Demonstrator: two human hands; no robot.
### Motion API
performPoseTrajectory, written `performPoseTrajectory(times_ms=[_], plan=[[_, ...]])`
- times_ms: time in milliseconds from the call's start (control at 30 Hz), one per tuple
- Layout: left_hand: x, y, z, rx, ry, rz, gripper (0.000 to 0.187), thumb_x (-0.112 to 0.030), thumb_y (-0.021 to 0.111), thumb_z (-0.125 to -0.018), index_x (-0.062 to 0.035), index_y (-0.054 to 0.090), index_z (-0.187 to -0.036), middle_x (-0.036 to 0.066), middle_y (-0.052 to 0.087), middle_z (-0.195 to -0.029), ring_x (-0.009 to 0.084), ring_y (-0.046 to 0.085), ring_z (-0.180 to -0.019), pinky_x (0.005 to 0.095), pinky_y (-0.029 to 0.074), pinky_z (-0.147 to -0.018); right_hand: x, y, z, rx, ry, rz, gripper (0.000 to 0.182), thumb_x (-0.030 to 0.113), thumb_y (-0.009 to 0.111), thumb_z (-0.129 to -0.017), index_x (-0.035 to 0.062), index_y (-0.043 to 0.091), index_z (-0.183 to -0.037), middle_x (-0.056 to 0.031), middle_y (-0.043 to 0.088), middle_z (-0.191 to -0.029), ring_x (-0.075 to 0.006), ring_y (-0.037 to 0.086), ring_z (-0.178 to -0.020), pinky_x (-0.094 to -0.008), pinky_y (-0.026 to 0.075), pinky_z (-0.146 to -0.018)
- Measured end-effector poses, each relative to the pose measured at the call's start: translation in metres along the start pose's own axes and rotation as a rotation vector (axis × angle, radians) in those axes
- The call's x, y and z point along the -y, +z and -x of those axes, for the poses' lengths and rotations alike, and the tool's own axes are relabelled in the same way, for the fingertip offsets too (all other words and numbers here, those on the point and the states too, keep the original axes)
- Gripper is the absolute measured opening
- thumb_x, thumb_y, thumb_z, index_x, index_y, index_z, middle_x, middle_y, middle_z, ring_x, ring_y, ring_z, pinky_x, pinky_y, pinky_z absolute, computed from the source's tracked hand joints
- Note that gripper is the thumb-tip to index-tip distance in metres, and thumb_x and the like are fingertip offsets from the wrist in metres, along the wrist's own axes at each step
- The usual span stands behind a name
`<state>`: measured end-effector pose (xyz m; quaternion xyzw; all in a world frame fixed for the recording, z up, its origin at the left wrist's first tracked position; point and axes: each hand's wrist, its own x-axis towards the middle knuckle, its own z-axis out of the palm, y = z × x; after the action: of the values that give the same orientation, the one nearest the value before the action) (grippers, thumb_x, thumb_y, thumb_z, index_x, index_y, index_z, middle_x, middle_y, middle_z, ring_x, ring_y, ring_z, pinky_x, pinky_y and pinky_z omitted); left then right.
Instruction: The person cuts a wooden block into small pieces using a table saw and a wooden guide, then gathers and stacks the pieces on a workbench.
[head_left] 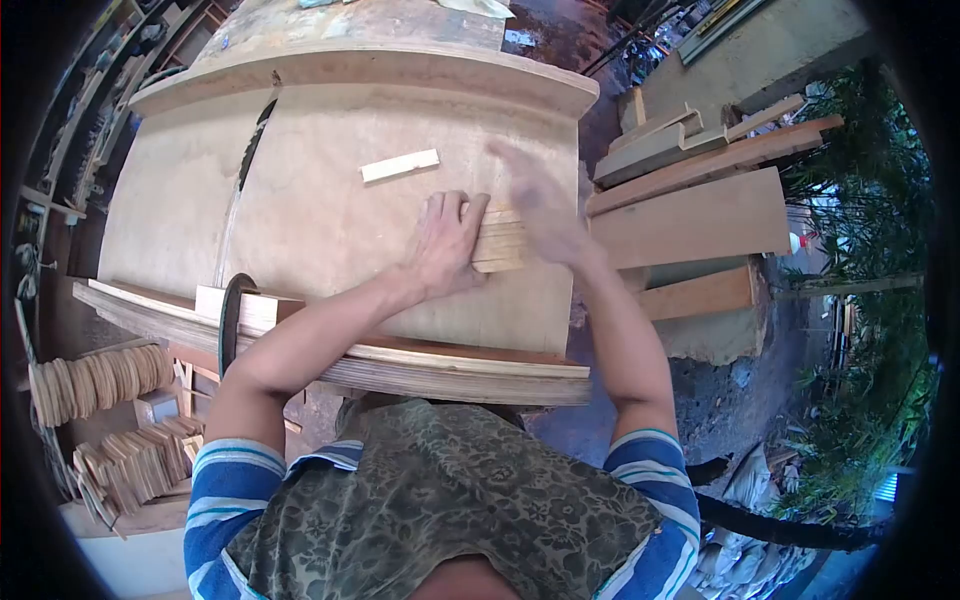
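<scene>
On the plywood table (330,230), a small bundle of light wood strips (500,246) lies between my hands. My left hand (447,240) is wrapped against the bundle's left side, with its fingers pointing away from me. My right hand (543,212) is at the bundle's right side, blurred by motion, with a finger or thumb stretched out to the upper left. Whether it touches the strips is unclear. A single short pale wood strip (400,166) lies apart, above my left hand.
A saw blade (257,145) stands in a slot at the table's left. A raised fence (380,75) runs along the far edge. Near the front edge are a wood block (262,310) and a dark curved band (233,320). Boards (690,220) lie at right.
</scene>
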<state>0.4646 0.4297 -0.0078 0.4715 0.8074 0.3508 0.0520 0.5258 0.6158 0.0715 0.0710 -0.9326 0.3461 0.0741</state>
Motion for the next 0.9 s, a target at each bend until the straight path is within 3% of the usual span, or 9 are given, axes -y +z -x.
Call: performPoseTrajectory(times_ms=[33, 167, 233, 267, 333, 433, 600, 667, 900], plan=[[0.005, 0.001, -0.001, 0.092, 0.012, -0.156, 0.098, -0.043, 0.088, -0.073, 0.0003, 0.042, -0.148, 0.023, 0.051, -0.132, 0.0403, 0.048, -0.124, 0.0508, 0.041, -0.108, -0.006, -0.011, 0.009, -0.092, 0.056, -0.212, 0.081, 0.059, 0.046, -0.105, -0.0008, 0.038, -0.159, -0.0269, 0.046, -0.158, -0.0423, 0.036, -0.151, -0.0515, 0.020, -0.129], [0.018, 0.012, 0.009, 0.230, 0.102, -0.432, 0.107, -0.061, 0.080, -0.075, 0.0049, 0.040, -0.149, 0.023, 0.050, -0.127, 0.0377, 0.048, -0.122, 0.0502, 0.038, -0.107, -0.038, -0.009, 0.033, -0.048, 0.126, -0.088, 0.088, 0.054, 0.063, -0.097, -0.0018, 0.036, -0.159, -0.0263, 0.045, -0.157, -0.0444, 0.037, -0.149, -0.0517, 0.027, -0.126], [0.019, 0.013, 0.009, 0.284, 0.080, -0.398, 0.106, -0.062, 0.077, -0.078, 0.0066, 0.038, -0.149, 0.025, 0.048, -0.129, 0.0400, 0.047, -0.122, 0.0519, 0.037, -0.109, -0.045, 0.010, 0.052, 0.169, 0.053, 0.302, 0.104, 0.058, 0.073, -0.088, -0.0039, 0.031, -0.160, -0.0275, 0.039, -0.161, -0.0445, 0.034, -0.151, -0.0525, 0.029, -0.125], [0.019, 0.010, 0.007, 0.321, 0.068, -0.379, 0.106, -0.063, 0.075, -0.081, 0.0083, 0.036, -0.149, 0.028, 0.047, -0.131, 0.0423, 0.046, -0.122, 0.0537, 0.036, -0.111, -0.049, 0.022, 0.056, 0.169, 0.050, 0.291, 0.104, 0.058, 0.073, -0.088, -0.0039, 0.031, -0.160, -0.0275, 0.039, -0.161, -0.0445, 0.034, -0.151, -0.0525, 0.029, -0.125], [0.018, 0.009, 0.006, 0.346, 0.062, -0.396, 0.106, -0.063, 0.074, -0.081, 0.0081, 0.036, -0.150, 0.028, 0.047, -0.132, 0.0426, 0.046, -0.124, 0.0532, 0.036, -0.111, -0.050, 0.045, 0.061, 0.303, -0.031, 0.504, 0.118, 0.052, 0.088, -0.075, -0.0033, 0.029, -0.161, -0.0252, 0.038, -0.160, -0.0442, 0.034, -0.150, -0.0510, 0.028, -0.125], [0.018, 0.010, 0.006, 0.347, 0.077, -0.376, 0.106, -0.061, 0.077, -0.080, 0.0078, 0.036, -0.150, 0.028, 0.046, -0.136, 0.0430, 0.046, -0.126, 0.0523, 0.037, -0.111, -0.053, 0.054, 0.056, 0.310, 0.040, 0.390, 0.122, 0.045, 0.093, -0.069, -0.0013, 0.027, -0.161, -0.0240, 0.039, -0.157, -0.0436, 0.037, -0.146, -0.0524, 0.031, -0.123], [0.051, -0.011, 0.016, 0.307, 0.167, -0.197, 0.113, -0.050, 0.089, -0.069, 0.0084, 0.036, -0.150, 0.025, 0.052, -0.129, 0.0402, 0.050, -0.124, 0.0478, 0.041, -0.112, -0.056, 0.053, 0.056, 0.232, 0.046, 0.321, 0.113, 0.038, 0.094, -0.063, -0.0003, 0.038, -0.154, -0.0234, 0.047, -0.146, -0.0431, 0.044, -0.136, -0.0521, 0.035, -0.118], [0.059, -0.023, 0.026, 0.274, 0.051, -0.117, 0.109, -0.039, 0.094, -0.062, 0.0069, 0.041, -0.146, 0.024, 0.054, -0.128, 0.0418, 0.051, -0.123, 0.0465, 0.044, -0.112, -0.058, 0.057, 0.056, 0.223, 0.054, 0.304, 0.111, 0.036, 0.093, -0.060, 0.0001, 0.041, -0.151, -0.0228, 0.049, -0.142, -0.0429, 0.045, -0.133, -0.0517, 0.037, -0.116], [0.066, -0.016, 0.029, 0.245, 0.021, -0.058, 0.097, -0.038, 0.093, -0.060, 0.0021, 0.051, -0.138, 0.020, 0.056, -0.126, 0.0397, 0.051, -0.122, 0.0473, 0.046, -0.109, -0.043, 0.059, 0.041, 0.230, 0.055, 0.377, 0.104, 0.037, 0.087, -0.053, -0.0003, 0.048, -0.143, -0.0217, 0.053, -0.132, -0.0420, 0.048, -0.126, -0.0519, 0.038, -0.113]])
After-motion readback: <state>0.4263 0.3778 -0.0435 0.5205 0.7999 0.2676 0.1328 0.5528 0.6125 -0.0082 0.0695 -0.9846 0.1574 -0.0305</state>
